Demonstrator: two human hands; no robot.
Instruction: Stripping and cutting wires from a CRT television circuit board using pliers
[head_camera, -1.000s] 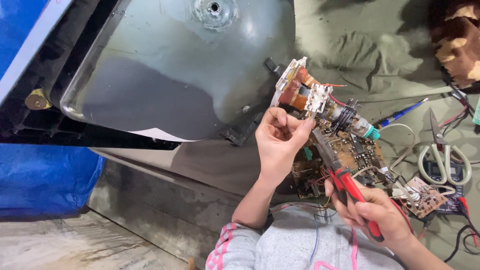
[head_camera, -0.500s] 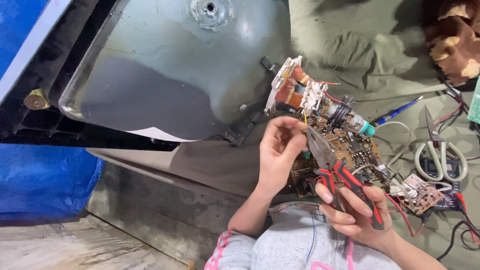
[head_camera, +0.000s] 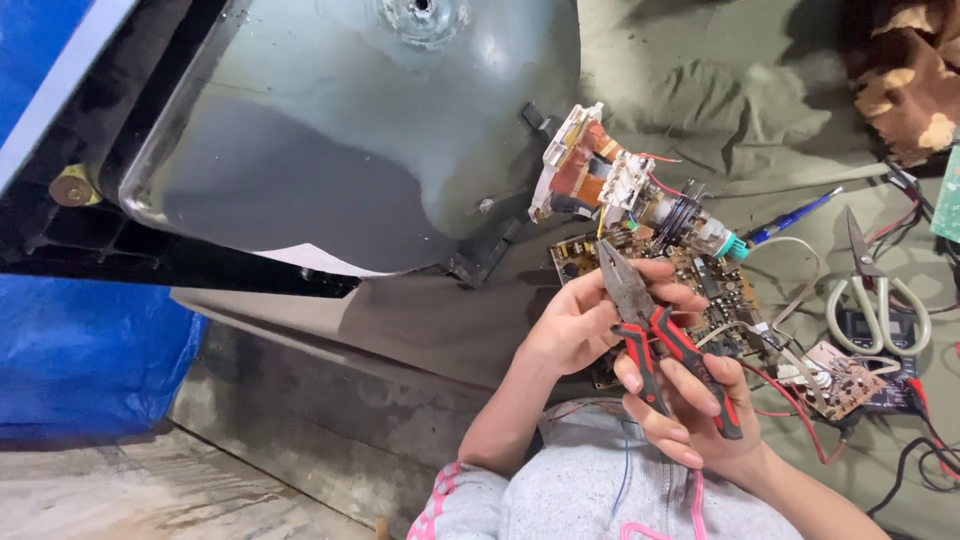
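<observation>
I have the pliers (head_camera: 655, 325) in my right hand (head_camera: 690, 415), fingers wrapped round the 2 red-and-black handles, and my left hand (head_camera: 580, 320) closed on the metal head, thumb and fingertips pinching it just below the nose. The nose points up toward the deflection yoke (head_camera: 600, 180) and tube neck (head_camera: 690, 225), which lie on the circuit board (head_camera: 715, 285) near the middle of the cloth. I judge I am setting the pliers in my grip before going at the wires there; that will want the nose steadied on 1 lead, clear of the glass neck. The big grey picture tube (head_camera: 340, 150) lies toward the far left. Scissors (head_camera: 875, 290) and a blue screwdriver (head_camera: 795, 218) lie toward the right edge of the olive cloth (head_camera: 720, 90). A blue tarp (head_camera: 80, 360) lies at the left.
</observation>
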